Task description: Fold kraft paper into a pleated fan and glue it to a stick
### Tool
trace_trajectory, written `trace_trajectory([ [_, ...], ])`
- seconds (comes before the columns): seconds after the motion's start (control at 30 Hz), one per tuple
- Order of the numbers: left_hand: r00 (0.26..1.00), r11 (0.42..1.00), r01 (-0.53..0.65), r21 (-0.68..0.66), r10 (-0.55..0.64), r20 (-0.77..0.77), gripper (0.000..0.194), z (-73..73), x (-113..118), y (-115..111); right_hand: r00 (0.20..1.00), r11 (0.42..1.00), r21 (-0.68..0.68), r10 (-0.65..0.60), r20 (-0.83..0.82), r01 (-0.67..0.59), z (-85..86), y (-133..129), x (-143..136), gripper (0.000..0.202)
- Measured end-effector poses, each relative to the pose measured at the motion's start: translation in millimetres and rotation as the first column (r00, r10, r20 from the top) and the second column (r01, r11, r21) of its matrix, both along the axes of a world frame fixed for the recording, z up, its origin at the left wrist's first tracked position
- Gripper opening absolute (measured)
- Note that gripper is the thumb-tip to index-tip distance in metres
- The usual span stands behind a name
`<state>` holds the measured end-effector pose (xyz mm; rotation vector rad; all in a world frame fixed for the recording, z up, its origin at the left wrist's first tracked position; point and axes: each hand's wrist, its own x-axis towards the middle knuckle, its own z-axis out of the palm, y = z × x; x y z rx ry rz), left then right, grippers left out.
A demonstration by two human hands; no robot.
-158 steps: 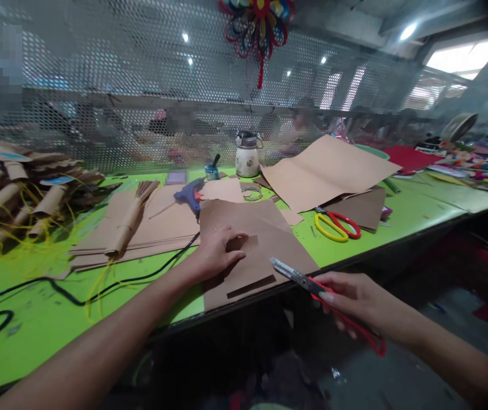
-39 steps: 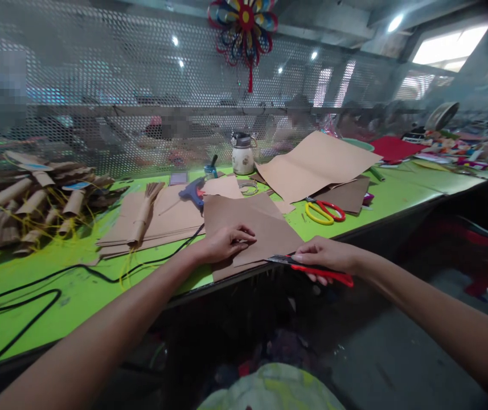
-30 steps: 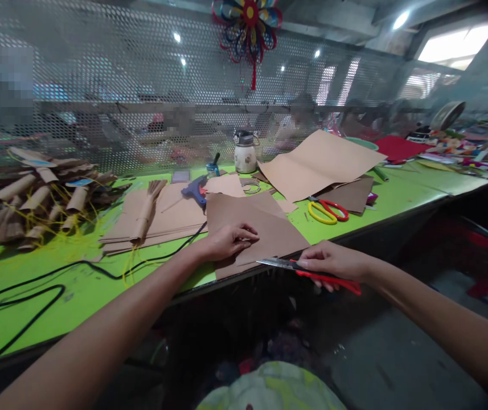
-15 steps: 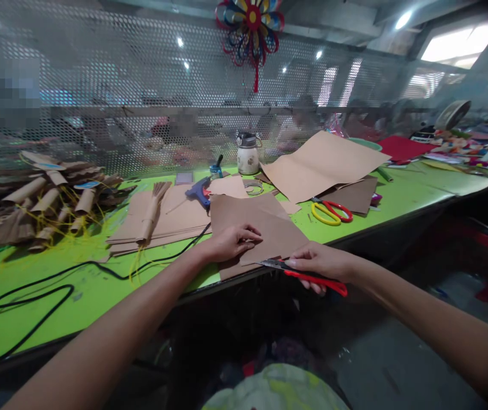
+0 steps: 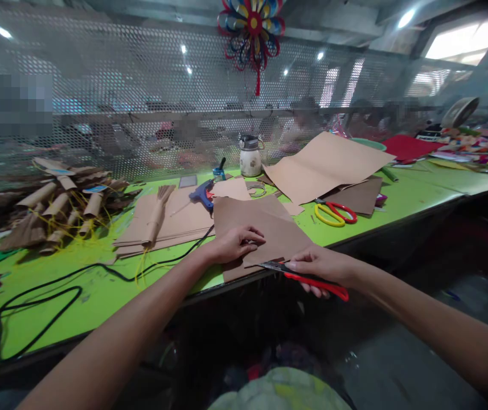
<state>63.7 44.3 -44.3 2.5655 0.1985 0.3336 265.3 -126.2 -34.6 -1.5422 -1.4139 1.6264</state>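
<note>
My left hand (image 5: 240, 242) lies on a brown sheet of kraft paper (image 5: 271, 222) near the table's front edge, fingers stretched out and a little apart. Red-handled scissors (image 5: 318, 283) are gripped in my right hand (image 5: 318, 267), at the sheet's near right side. Their dark blades point left along the paper's front edge; whether paper lies between them I cannot tell. Under the sheet, part of another brown piece shows at the front edge.
Left of the sheet are a stack of brown paper (image 5: 179, 225), a rolled fringed bundle (image 5: 157, 219) and a blue glue gun (image 5: 202, 195). A black cord (image 5: 111, 270) loops across the green table (image 5: 47, 307). Red-and-yellow scissors (image 5: 335, 213) and large tan paper (image 5: 320, 165) lie right.
The whole view has shifted slightly, so the table things sit a little more to the right. Both hands keep nearly the same place on the paper; the scissors remain in my right hand.
</note>
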Motion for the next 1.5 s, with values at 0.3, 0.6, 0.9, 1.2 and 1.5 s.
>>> trace_trajectory([
  [0.3,1.0,1.0,-0.003,-0.022,0.003,0.012,0.028,2.6,1,-3,1.0,1.0,0.012,0.012,-0.016,-0.012,-7.0,-4,5,0.043],
  [0.6,1.0,1.0,0.001,-0.014,-0.001,0.012,0.028,-0.1,0,-1,0.993,0.998,0.047,0.027,0.115,-0.033,3.8,-4,-5,0.046],
  [0.9,1.0,1.0,-0.006,-0.012,0.007,0.013,0.028,2.0,0,-2,0.996,0.999,0.039,0.015,0.084,-0.019,2.7,-5,-6,0.047],
  [1.2,1.0,1.0,-0.007,-0.028,0.007,-0.007,0.028,0.9,0,0,0.988,0.989,-0.002,0.148,0.053,-0.148,4.7,-24,-7,0.043],
  [1.5,0.987,0.971,-0.135,-0.196,0.149,0.055,0.024,2.4,-4,-4,0.979,0.965,0.172,-0.184,-0.086,0.197,23.6,-8,41,0.038],
])
